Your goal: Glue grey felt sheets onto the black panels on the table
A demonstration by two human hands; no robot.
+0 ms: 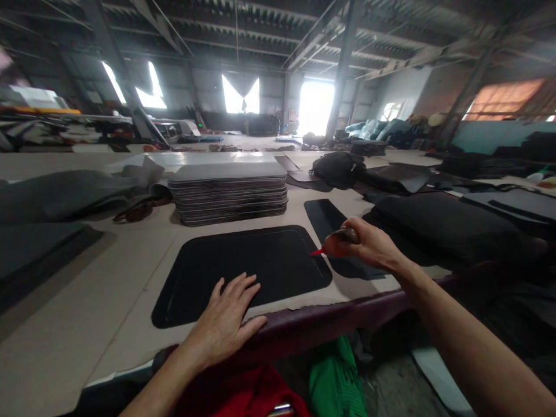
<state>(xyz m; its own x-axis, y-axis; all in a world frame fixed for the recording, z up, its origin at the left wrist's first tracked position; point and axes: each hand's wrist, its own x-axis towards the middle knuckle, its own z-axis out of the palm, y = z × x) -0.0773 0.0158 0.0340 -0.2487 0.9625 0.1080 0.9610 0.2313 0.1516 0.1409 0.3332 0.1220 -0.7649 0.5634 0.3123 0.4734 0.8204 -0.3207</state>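
A black rounded panel (243, 266) lies flat on the paper-covered table, a thin pale line running near its edges. My left hand (230, 318) rests on the panel's near edge with its fingers spread, holding nothing. Wrapped round a small bottle (334, 243) with a red pointed nozzle, my right hand (371, 240) is over the panel's right side. The nozzle tip is close to the pale line; whether it touches cannot be made out. Beneath and beside my right hand lies a dark strip (324, 217) of material.
Behind the panel stands a stack of rounded sheets (230, 197). Dark folded material (452, 226) is piled at the right, grey sheeting (73, 194) at the left. Dark red material (313, 324) hangs along the table's front edge, above a green bag (339, 376).
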